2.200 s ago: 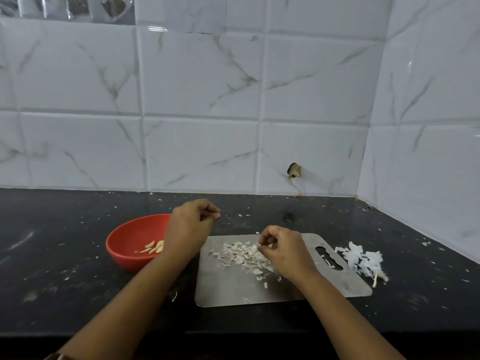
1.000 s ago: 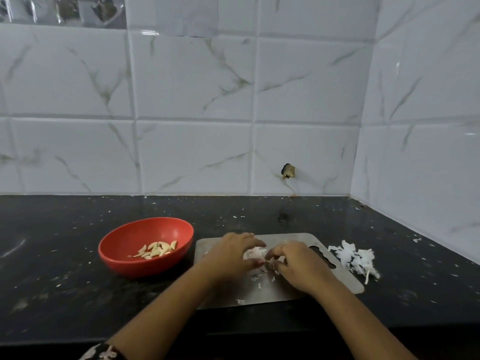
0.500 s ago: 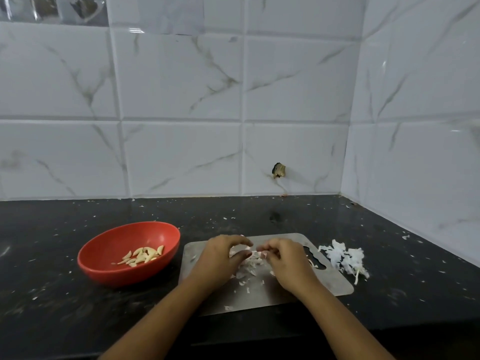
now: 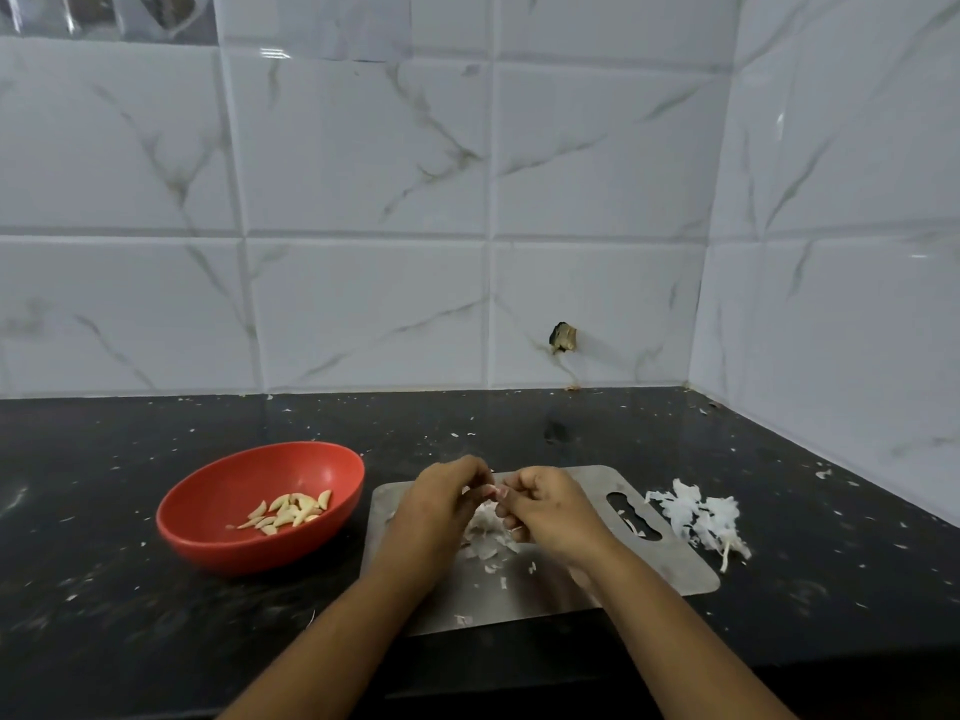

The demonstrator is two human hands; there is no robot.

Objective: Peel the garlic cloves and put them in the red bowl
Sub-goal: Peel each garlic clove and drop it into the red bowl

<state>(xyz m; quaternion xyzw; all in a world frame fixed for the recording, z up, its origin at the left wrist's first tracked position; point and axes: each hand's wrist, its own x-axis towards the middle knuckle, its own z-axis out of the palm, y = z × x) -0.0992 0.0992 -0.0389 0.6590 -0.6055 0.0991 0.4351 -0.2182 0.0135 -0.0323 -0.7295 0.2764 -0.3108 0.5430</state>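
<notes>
Your left hand [image 4: 436,504] and right hand [image 4: 553,506] meet, both pinching a garlic clove [image 4: 494,492]. It is probably light, firm and papery-skinned, so grip its ends.

Cloves [image 4: 288,509] lie in the bowl [image 4: 234,556], left of the board [image 4: 670,563]; peels [image 4: 696,517] right of it.

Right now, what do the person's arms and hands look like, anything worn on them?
The left hand and right hand are bare: no gloves, no rings or bands that I can see. The left forearm and right forearm are uncovered to the picture's edge, with no sleeve showing.
</notes>
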